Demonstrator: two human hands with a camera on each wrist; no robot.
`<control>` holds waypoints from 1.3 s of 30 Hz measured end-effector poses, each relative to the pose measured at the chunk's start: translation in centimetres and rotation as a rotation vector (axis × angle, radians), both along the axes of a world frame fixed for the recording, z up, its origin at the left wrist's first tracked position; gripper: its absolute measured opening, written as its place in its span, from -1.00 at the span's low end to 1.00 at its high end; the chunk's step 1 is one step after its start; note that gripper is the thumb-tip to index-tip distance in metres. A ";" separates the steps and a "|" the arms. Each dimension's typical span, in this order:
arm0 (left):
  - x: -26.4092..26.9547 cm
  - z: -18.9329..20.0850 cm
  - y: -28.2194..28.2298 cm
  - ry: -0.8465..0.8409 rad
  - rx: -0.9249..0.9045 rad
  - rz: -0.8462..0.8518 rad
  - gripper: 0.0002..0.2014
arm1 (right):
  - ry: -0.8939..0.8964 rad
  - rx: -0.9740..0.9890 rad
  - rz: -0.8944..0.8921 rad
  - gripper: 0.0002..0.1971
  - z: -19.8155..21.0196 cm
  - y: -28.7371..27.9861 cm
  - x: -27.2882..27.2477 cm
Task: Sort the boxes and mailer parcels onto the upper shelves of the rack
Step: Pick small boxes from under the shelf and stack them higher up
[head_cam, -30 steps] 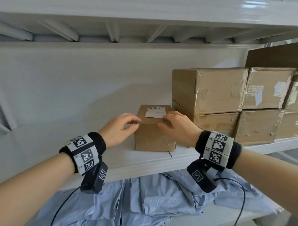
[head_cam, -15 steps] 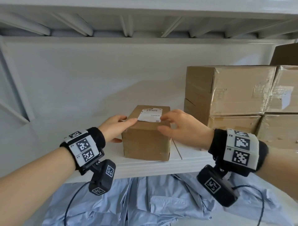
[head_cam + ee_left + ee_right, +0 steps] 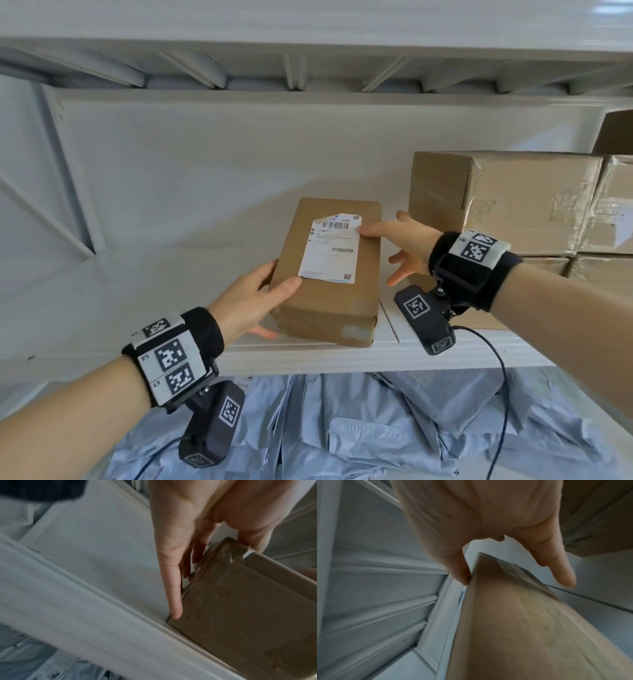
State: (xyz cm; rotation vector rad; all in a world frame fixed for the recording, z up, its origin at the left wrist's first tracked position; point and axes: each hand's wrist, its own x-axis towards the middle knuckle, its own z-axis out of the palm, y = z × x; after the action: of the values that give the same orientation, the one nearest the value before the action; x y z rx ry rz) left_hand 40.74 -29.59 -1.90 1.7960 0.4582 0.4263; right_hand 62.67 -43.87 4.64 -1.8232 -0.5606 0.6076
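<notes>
Black wristbands [image 3: 474,270] carry white square-code tags, with black cabled cameras [image 3: 424,318] slung beneath.

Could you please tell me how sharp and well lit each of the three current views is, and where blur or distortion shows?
Head view: bright and sharp, the label on the small box shows clear barcodes; shelf edges bow from the wide lens. Left wrist view: dim, softly blurred, the left hand looms large. Right wrist view: darkest, the box smeared, the right hand out of focus.

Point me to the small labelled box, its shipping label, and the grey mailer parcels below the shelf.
small box [image 3: 322,308]: head view, bare cardboard of its top face.
shipping label [image 3: 330,251]: head view, middle of the white sticker.
grey mailer parcels [image 3: 370,428]: head view, centre of the pile.
</notes>
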 end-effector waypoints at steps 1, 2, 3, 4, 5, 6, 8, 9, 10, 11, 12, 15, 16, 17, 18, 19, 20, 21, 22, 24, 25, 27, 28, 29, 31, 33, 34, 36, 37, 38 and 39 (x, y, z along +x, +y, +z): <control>-0.4 -0.2 -0.1 -0.007 -0.001 -0.007 -0.46 | 0.026 0.012 0.011 0.02 0.0 -0.3 -0.2; -0.7 -0.4 -0.2 -0.016 -0.001 -0.012 -0.44 | 0.051 0.027 0.031 0.03 0.0 -0.6 -0.6; -1.1 -0.6 -0.3 -0.025 -0.001 -0.016 -0.42 | 0.070 0.038 0.059 -0.01 0.0 -0.9 -1.0; -1.3 -0.7 -0.4 -0.034 -0.003 -0.019 -0.37 | 0.084 0.048 0.090 -0.08 0.0 -1.3 -1.4; -1.6 -0.8 -0.5 -0.041 -0.012 -0.021 -0.33 | 0.087 0.061 0.115 -0.14 0.0 -1.6 -1.8; -1.9 -0.9 -0.6 -0.046 -0.026 -0.025 -0.28 | 0.084 0.078 0.131 -0.17 0.1 -1.9 -2.3; -2.4 -1.2 -0.7 -0.054 -0.052 -0.034 -0.21 | 0.070 0.114 0.143 -0.15 0.1 -2.5 -3.2; -2.6 -1.3 -0.7 -0.060 -0.061 -0.035 -0.19 | 0.056 0.129 0.140 -0.14 0.1 -2.8 -3.8; -2.8 -1.4 -0.8 -0.067 -0.069 -0.043 -0.19 | 0.038 0.144 0.138 -0.12 0.1 -3.2 -4.5; -3.1 -1.5 -0.9 -0.072 -0.077 -0.052 -0.20 | 0.016 0.157 0.132 -0.10 0.0 -3.5 -5.3; -3.3 -1.7 -1.0 -0.077 -0.085 -0.060 -0.22 | -0.012 0.171 0.123 -0.09 -0.2 -3.9 -6.1; -4.1 -2.3 -1.6 -0.106 -0.118 -0.066 -0.23 | -0.118 0.224 0.113 -0.04 -1.0 -5.1 -8.6; -4.5 -2.7 -1.9 -0.119 -0.128 -0.059 -0.23 | -0.149 0.240 0.111 -0.04 -1.3 -5.6 -9.6; -4.9 -3.0 -2.2 -0.133 -0.135 -0.051 -0.24 | -0.171 0.257 0.105 -0.03 -1.6 -6.0 -10.5; -5.4 -3.4 -2.5 -0.149 -0.139 -0.044 -0.25 | -0.189 0.271 0.100 -0.03 -2.0 -6.6 -11.5; -6.0 -3.8 -2.8 -0.166 -0.139 -0.038 -0.25 | -0.208 0.281 0.096 -0.03 -2.4 -7.1 -12.5; -6.6 -4.2 -3.1 -0.182 -0.135 -0.029 -0.25 | -0.227 0.289 0.096 -0.03 -2.8 -7.7 -13.4; -7.2 -4.6 -3.5 -0.195 -0.126 -0.018 -0.25 | -0.240 0.298 0.100 -0.03 -3.3 -8.3 -14.3; -8.0 -5.0 -3.9 -0.206 -0.116 -0.010 -0.24 | -0.248 0.307 0.104 -0.03 -3.7 -8.9 -15.2; -9.5 -5.8 -4.8 -0.210 -0.111 -0.008 -0.21 | -0.262 0.315 0.110 -0.04 -4.7 -10.0 -16.7; -10.3 -6.4 -5.1 -0.203 -0.115 -0.019 -0.21 | -0.262 0.315 0.111 -0.04 -5.3 -10.5 -17.4; -12.0 -7.6 -6.0 -0.168 -0.117 -0.049 -0.21 | -0.253 0.312 0.115 -0.05 -6.6 -11.4 -18.5; -12.8 -8.3 -6.3 -0.145 -0.120 -0.065 -0.20 | -0.248 0.302 0.120 -0.05 -7.4 -11.8 -18.9; -13.4 -9.2 -6.6 -0.126 -0.129 -0.081 -0.20 | -0.237 0.289 0.126 -0.06 -8.3 -12.1 -19.3; -14.7 -11.2 -7.4 -0.094 -0.174 -0.111 -0.29 | -0.190 0.269 0.150 -0.07 -10.4 -12.7 -20.0; -15.7 -13.1 -8.3 -0.060 -0.230 -0.116 -0.35 | -0.142 0.249 0.174 -0.09 -12.6 -13.4 -20.4; -16.2 -13.9 -8.7 -0.037 -0.248 -0.112 -0.38 | -0.113 0.238 0.183 -0.10 -13.7 -13.7 -20.5; -16.9 -15.8 -9.7 0.012 -0.288 -0.098 -0.41 | -0.041 0.222 0.193 -0.11 -16.2 -14.3 -20.5; -17.0 -16.8 -10.2 0.035 -0.314 -0.085 -0.41 | -0.014 0.207 0.197 -0.11 -17.4 -14.6 -20.4; -17.1 -17.8 -10.7 0.054 -0.341 -0.068 -0.39 | 0.005 0.183 0.202 -0.11 -18.6 -15.0 -20.3; -17.1 -19.0 -11.4 0.072 -0.366 -0.046 -0.39 | 0.027 0.160 0.205 -0.11 -19.8 -15.3 -20.1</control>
State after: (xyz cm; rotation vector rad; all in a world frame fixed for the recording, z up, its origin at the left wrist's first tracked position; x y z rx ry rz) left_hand 23.60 -40.94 -20.86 1.4669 0.5082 0.2284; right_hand 42.60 -59.17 -15.20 -1.6165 -0.7621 0.7033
